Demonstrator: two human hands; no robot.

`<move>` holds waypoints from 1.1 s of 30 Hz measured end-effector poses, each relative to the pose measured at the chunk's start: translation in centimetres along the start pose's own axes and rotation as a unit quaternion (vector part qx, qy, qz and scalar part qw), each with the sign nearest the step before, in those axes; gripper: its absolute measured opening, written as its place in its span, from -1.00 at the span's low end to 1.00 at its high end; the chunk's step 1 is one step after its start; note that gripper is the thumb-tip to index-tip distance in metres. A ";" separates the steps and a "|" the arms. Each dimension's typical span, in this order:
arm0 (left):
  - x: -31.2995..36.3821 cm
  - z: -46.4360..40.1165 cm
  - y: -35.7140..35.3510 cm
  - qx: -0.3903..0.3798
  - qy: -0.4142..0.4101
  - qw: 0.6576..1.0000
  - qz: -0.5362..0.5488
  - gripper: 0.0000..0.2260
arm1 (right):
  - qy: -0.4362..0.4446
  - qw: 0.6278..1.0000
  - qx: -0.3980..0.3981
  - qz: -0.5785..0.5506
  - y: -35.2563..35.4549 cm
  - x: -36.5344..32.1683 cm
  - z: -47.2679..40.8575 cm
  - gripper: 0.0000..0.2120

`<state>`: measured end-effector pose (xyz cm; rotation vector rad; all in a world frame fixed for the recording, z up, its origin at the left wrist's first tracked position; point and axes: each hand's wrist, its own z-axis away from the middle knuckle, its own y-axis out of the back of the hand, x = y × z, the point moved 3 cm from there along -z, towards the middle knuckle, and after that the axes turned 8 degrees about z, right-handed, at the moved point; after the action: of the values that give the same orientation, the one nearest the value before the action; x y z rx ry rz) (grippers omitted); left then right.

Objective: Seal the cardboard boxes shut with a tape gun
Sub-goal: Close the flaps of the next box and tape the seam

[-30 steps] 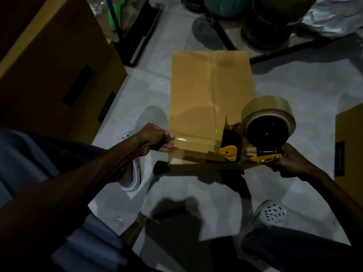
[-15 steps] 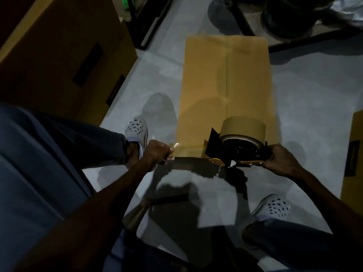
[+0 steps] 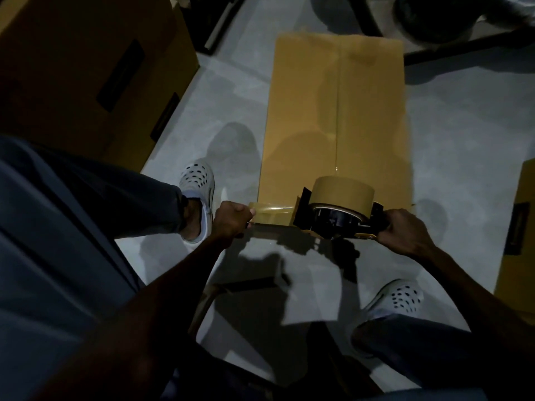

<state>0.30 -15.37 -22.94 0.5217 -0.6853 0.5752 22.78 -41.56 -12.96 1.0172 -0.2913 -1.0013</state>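
Note:
A long brown cardboard box lies on the grey floor in front of me, its top flaps meeting along a centre seam. A black and yellow tape gun with a tan tape roll rests on the box's near edge. My right hand grips the gun's handle at the right. A strip of tape runs left from the gun along the near edge. My left hand pinches the strip's free end at the box's near left corner.
A big cardboard box stands at the left, another box at the right edge. My white perforated shoes flank the near end of the box. Dark round containers and a frame stand beyond the box.
The tape gun tipped down flat onto the near edge of the box. The view shifted toward the box, and the strip between my left hand and the gun is longer.

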 end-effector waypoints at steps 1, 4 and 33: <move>-0.2 -0.1 -0.2 -0.001 -0.002 1.000 0.001 -0.74 | -0.002 1.000 -0.001 0.002 -0.3 0.1 -0.2 -0.70; -0.2 -0.1 -0.6 -0.004 -0.002 1.000 -0.010 -0.80 | -0.008 1.000 0.010 0.028 -0.7 0.4 -0.4 -0.65; 1.0 -1.1 -1.6 -0.010 -0.282 0.914 -0.291 -0.49 | -0.014 0.998 0.044 -0.038 0.1 0.3 -0.5 -0.71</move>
<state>2.47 -15.55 -23.40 0.8461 -1.0244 -0.1610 23.28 -41.50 -13.23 1.1010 -0.3254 -1.0796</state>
